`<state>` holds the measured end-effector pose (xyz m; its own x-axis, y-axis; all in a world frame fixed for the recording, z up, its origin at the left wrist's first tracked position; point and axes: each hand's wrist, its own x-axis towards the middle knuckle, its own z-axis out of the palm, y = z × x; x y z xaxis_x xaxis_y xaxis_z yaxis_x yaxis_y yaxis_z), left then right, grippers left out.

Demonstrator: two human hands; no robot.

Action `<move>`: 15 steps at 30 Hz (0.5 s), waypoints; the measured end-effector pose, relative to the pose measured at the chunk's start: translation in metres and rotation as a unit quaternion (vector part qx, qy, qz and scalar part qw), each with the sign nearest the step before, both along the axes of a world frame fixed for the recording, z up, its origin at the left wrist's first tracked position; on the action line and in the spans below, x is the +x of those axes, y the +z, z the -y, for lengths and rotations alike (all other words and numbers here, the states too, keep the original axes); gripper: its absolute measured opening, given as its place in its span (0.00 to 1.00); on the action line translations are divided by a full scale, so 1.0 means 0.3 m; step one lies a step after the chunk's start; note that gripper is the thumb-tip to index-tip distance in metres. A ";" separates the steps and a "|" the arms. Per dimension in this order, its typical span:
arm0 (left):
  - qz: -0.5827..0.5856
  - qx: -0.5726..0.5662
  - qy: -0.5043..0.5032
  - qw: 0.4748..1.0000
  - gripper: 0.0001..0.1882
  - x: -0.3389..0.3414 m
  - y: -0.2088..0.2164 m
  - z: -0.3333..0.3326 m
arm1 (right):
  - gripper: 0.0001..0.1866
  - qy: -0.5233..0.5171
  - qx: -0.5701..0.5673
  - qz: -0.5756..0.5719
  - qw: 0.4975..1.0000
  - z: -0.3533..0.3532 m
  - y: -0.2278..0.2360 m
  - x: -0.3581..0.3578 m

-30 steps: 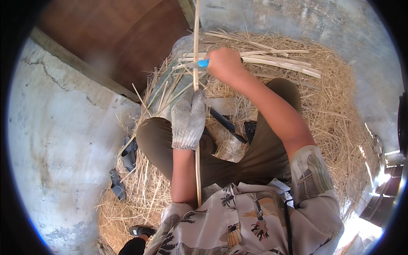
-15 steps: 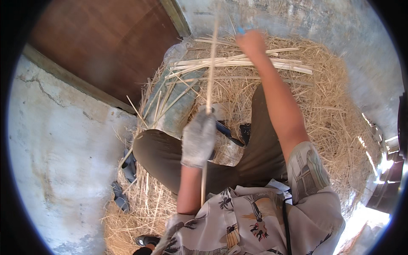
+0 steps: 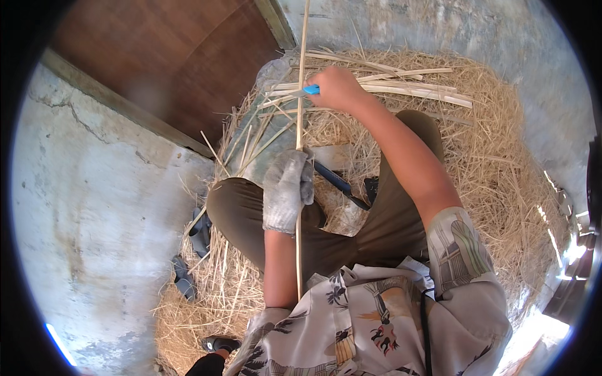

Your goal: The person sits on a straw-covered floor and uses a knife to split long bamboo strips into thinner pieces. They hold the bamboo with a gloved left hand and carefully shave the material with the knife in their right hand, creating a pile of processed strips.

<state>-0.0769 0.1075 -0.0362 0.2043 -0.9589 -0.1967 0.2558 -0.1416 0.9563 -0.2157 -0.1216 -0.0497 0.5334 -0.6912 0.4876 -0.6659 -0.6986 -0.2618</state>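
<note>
A long, thin pale strip (image 3: 300,128), which looks like split bamboo, runs upright from my waist up past the top of the view. My left hand (image 3: 285,194), in a grey work glove, is wrapped round it over my lap. Farther out, my bare right hand (image 3: 337,88) is closed on a small knife with a blue handle (image 3: 311,89). The knife's blade (image 3: 296,94) lies against the strip, crossing it above the gloved hand. My right fingertips are partly hidden behind the knife handle.
Pale strips (image 3: 433,94) lie across a heap of thin shavings (image 3: 483,138) beyond my knees. A long dark tool (image 3: 338,182) rests between my legs. Dark sandals (image 3: 183,279) lie at left by the cracked wall (image 3: 94,207). A brown door (image 3: 169,56) stands far left.
My right hand has come left and nearer with the knife, from beside the far wall to the strip. My left hand still grips the strip; the view has shifted slightly.
</note>
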 end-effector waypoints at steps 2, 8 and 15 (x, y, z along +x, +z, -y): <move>0.058 0.016 -0.003 0.998 0.13 -0.030 0.039 -0.004 | 0.09 -0.009 0.007 0.025 1.000 0.016 0.006 -0.006; 0.069 0.012 -0.043 0.997 0.13 -0.040 0.064 -0.017 | 0.07 -0.215 0.058 0.040 0.974 0.001 0.062 0.005; 0.174 0.016 -0.043 0.984 0.15 -0.084 0.020 -0.030 | 0.10 -0.236 0.094 0.040 0.966 0.035 0.095 -0.099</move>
<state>-0.1020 0.1165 -0.0300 0.1836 -0.9699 -0.1600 -0.0999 -0.1804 0.9785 -0.2455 -0.1321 -0.0211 0.1027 -0.9288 0.3561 -0.8714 -0.2567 -0.4180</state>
